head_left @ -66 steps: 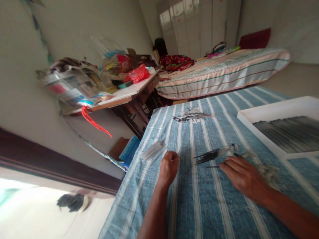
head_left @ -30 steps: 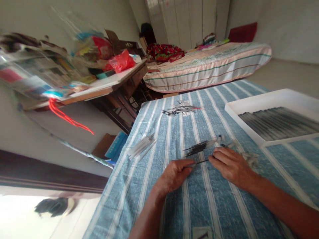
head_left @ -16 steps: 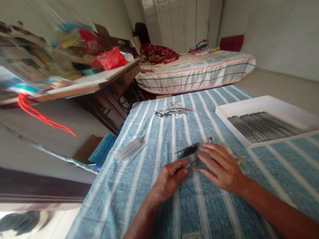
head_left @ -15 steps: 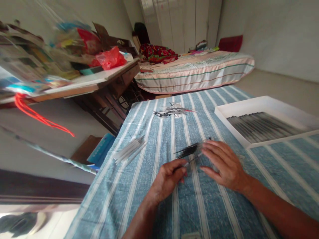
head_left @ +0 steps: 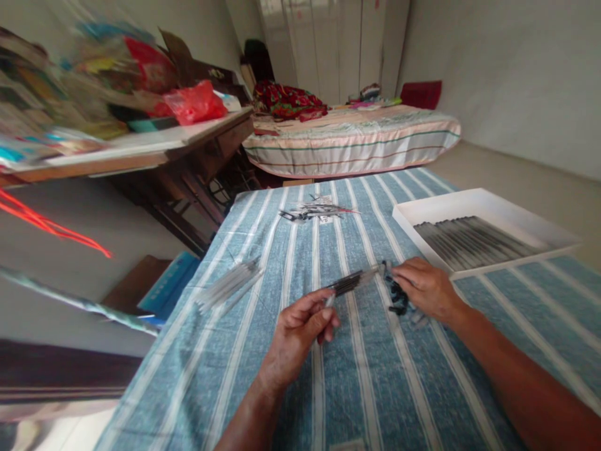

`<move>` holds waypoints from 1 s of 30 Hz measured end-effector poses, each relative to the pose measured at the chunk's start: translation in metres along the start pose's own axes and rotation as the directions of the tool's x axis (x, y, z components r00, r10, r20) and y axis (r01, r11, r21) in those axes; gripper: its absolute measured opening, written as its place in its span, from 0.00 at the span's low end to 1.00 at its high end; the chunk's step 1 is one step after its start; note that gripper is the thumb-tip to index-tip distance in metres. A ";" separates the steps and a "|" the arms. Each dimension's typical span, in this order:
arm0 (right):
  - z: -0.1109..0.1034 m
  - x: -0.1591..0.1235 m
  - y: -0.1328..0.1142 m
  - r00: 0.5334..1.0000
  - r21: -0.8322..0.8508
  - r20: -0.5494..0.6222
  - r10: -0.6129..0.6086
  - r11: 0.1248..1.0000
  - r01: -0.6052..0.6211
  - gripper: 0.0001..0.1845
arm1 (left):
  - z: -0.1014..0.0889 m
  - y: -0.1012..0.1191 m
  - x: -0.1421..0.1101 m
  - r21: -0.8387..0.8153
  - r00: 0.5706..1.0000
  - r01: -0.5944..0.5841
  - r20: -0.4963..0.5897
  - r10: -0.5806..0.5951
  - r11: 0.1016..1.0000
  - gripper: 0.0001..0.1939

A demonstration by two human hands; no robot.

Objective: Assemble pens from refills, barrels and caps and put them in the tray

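Observation:
My left hand (head_left: 300, 335) is closed, thumb against fingers, round a thin pale pen-like stick (head_left: 330, 301); only its end shows. Just beyond the fingertips lies a bundle of thin black sticks like pen refills (head_left: 346, 284). My right hand (head_left: 428, 289) has its fingers pinched together at a small heap of black pieces resembling pen caps (head_left: 398, 298). Whether a piece is between those fingertips is hidden. To the left, slim whitish-grey tubes (head_left: 231, 283) lie side by side on the striped cloth (head_left: 300, 263).
A shallow white box (head_left: 504, 203) on the right holds a row of dark-tipped grey pens (head_left: 474, 241). Toward the far edge lies a loose pile of thin dark pieces (head_left: 313, 212) on paper. A cluttered desk (head_left: 188, 143) stands left, a bed (head_left: 352, 141) beyond.
My right hand has gone from spread fingers over the black sticks to a pinch at the dark caps, uncovering them. My left hand keeps its grip. The view has shifted slightly right.

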State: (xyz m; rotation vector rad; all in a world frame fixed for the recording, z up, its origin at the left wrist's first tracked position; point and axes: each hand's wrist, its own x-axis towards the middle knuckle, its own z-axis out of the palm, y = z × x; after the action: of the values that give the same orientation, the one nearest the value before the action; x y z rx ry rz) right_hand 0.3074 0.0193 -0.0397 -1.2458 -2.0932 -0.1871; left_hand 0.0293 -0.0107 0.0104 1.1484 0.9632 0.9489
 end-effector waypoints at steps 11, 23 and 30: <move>-0.003 0.001 -0.010 0.946 -0.047 0.324 -0.011 0.999 0.028 0.10 | 0.000 -0.003 -0.001 0.029 0.995 0.067 0.077 -0.069 0.997 0.17; -0.004 0.003 -0.049 0.949 0.585 0.266 0.172 0.754 -0.300 0.05 | 0.004 -0.009 -0.002 0.090 0.978 0.062 0.191 -0.079 0.994 0.17; -0.006 0.001 -0.072 0.891 0.764 0.363 0.275 0.459 -0.453 0.07 | 0.012 -0.010 -0.005 0.109 0.963 0.092 0.242 -0.117 0.990 0.15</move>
State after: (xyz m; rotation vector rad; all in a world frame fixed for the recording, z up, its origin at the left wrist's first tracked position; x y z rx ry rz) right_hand 0.2511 -0.0207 -0.0195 -1.0449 -1.5950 1.0811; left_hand 0.0401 -0.0202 0.0032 1.2524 0.8646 0.6610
